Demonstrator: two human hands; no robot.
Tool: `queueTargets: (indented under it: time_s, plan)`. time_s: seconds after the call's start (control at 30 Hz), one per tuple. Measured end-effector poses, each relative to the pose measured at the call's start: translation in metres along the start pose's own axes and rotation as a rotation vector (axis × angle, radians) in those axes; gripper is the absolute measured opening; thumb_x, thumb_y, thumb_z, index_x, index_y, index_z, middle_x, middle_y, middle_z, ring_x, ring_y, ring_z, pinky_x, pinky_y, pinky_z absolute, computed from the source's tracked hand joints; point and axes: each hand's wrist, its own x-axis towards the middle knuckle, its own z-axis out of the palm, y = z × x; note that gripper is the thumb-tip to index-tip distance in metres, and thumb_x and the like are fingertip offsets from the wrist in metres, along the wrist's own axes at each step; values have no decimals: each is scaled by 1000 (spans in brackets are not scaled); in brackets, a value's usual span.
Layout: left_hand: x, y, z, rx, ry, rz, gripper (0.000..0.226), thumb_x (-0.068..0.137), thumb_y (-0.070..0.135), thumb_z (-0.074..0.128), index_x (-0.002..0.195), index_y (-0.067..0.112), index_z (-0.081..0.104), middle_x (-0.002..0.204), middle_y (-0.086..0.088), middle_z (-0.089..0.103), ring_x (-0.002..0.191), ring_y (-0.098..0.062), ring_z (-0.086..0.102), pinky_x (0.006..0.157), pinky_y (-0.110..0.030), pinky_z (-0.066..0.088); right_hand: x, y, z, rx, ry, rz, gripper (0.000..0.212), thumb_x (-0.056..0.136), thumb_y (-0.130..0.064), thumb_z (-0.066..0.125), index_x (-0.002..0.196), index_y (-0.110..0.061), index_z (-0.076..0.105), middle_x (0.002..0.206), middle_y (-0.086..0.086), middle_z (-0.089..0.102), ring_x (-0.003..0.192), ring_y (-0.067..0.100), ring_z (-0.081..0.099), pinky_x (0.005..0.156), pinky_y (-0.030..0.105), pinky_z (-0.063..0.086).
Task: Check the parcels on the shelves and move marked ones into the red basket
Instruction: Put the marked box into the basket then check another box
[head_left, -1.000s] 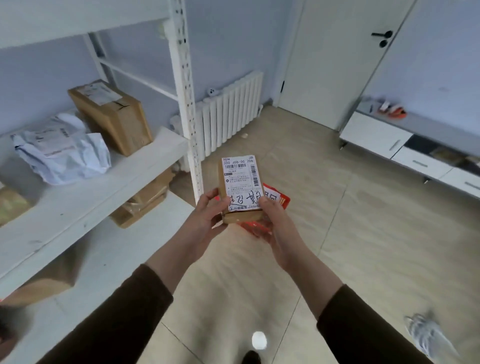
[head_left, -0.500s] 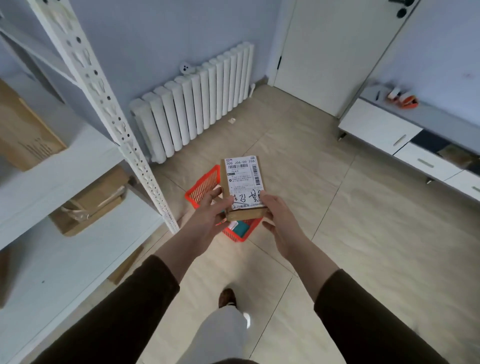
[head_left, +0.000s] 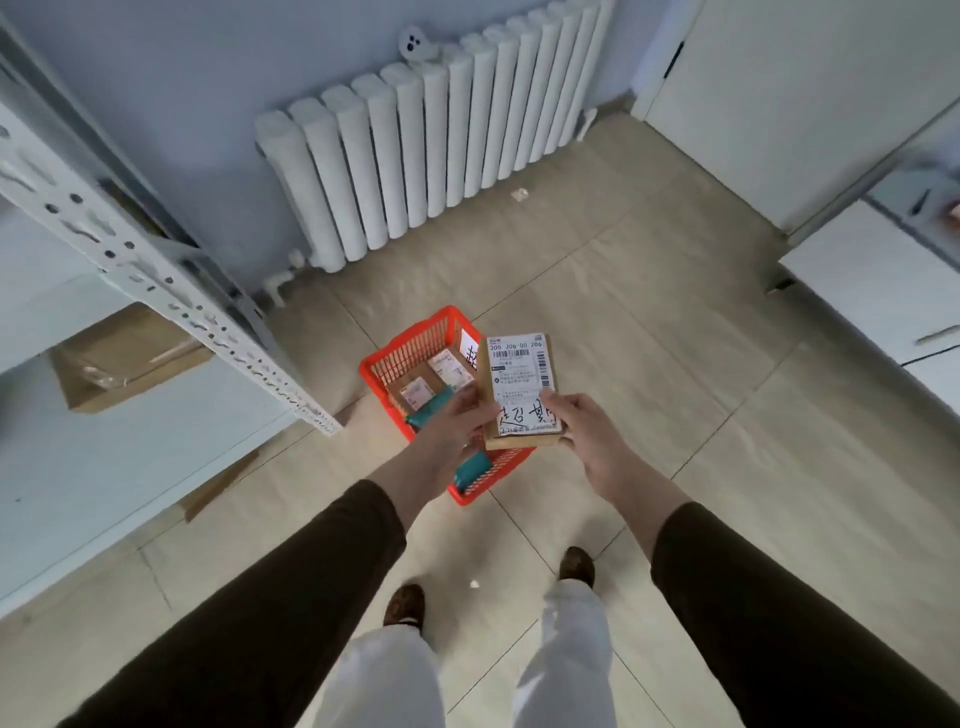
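Above the red slatted plastic basket (head_left: 410, 347) on the tiled floor: left hand (head_left: 457, 431) and right hand (head_left: 589, 431) each pinch a lower corner of the flat brown cardboard parcel (head_left: 519, 387), label up, handwritten marks showing. Basket holds other parcels.

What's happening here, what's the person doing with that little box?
A person stands over a red basket on the floor, holding a small cardboard parcel with both hands: the left hand grips its left edge, the right hand its right. The parcel's label carries handwritten marks. The basket holds a few parcels already. More boxes sit on the white shelves to the left.
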Motion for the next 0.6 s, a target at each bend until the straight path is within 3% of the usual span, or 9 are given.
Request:
queueTargets:
  time_s: [0.07,0.13,0.2,0.27,0.33,0.4,0.47,0.6]
  plan:
    - [29,-18,8,-47,65,-49,37,103,16,63,140,17,60,126,-1,75,98,-12,71,86,-27,56,40,12,-8,-96,-47,28,43,96,-35,72,122,-5,56,102,8,77,90,19,74,83,37,61]
    - [62,-39,16,-101,114,-73,28,103,16,63,130,22,65,120,0,77,96,-10,73,76,-24,58,85,31,-19,-162,-93,44,46,90,-41,77,118,-11,58,107,10,78,99,27,76,97,49,59]
    - [96,-62,20,-152,157,-106,19,103,14,63,118,26,67,111,2,81,92,-9,76,71,-22,61,128,54,-28,-206,-126,61,47,84,-46,80,113,-16,60,106,7,80,102,29,76,100,54,57]
    - [130,-84,22,-183,194,-132,23,101,14,65,119,28,67,112,0,81,103,-15,75,90,-32,61,157,68,-29,-248,-137,71,38,89,-44,77,112,-19,62,106,3,79,101,25,75,94,46,59]
    - [166,-108,19,-204,220,-138,26,101,14,66,121,30,65,117,-2,80,114,-21,72,108,-41,55,184,81,-26,-284,-160,57,26,95,-39,72,111,-21,62,105,0,77,96,18,72,78,31,56]
    - [196,-129,14,-229,235,-136,24,102,12,64,119,30,64,118,-4,79,113,-21,72,109,-41,54,214,98,-22,-319,-187,42,16,99,-33,67,110,-24,61,99,-6,74,90,11,69,67,22,48]
    - [231,-152,6,-240,244,-139,21,104,11,61,115,28,64,117,-5,78,108,-20,73,104,-37,56,250,121,-15,-362,-221,23,13,102,-33,64,113,-26,62,99,-7,74,90,10,70,66,19,50]
    - [305,-196,-16,-257,286,-134,28,105,12,59,131,20,60,121,-10,76,104,-23,75,101,-40,58,320,165,5,-447,-239,-6,27,104,-37,59,126,-23,65,114,1,77,96,19,76,79,35,64]
